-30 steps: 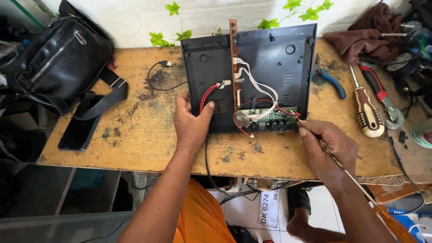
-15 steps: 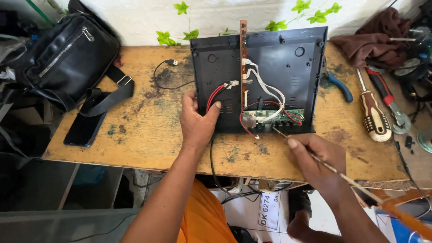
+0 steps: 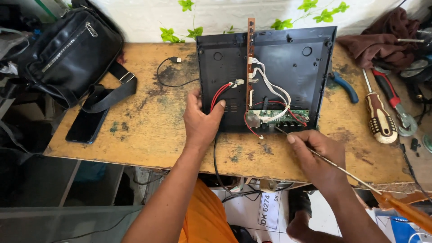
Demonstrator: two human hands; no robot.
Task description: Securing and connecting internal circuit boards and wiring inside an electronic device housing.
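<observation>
- Since the earlier frames the screwdriver tip has come off the small green circuit board and now hangs just short of its near edge, while the left hand has kept its place on the case.
- Lying upside down at the back middle of the worn wooden bench, the black plastic case has a narrow brown board standing along its centre line, at twelve o'clock from the green one.
- Fingers of the left hand are spread and pressed flat on the case's near left corner, thumb beside the red wires; they pin it rather than grasp it.
- Closed around the thin metal shaft of a long screwdriver, the right hand pinches it well forward; the orange handle trails off at four o'clock.
- To work well here, I judge that the tip should go in low and slow between the white wires and red leads, so none gets snagged or nicked.
- Choking up on the shaft looks sensible for control, and steady downward pressure from the left hand should stop the case sliding.
- Off at three o'clock lie a brown-handled screwdriver, blue-handled pliers and a red-handled tool; at nine o'clock sit a dark phone and a black bag.
</observation>
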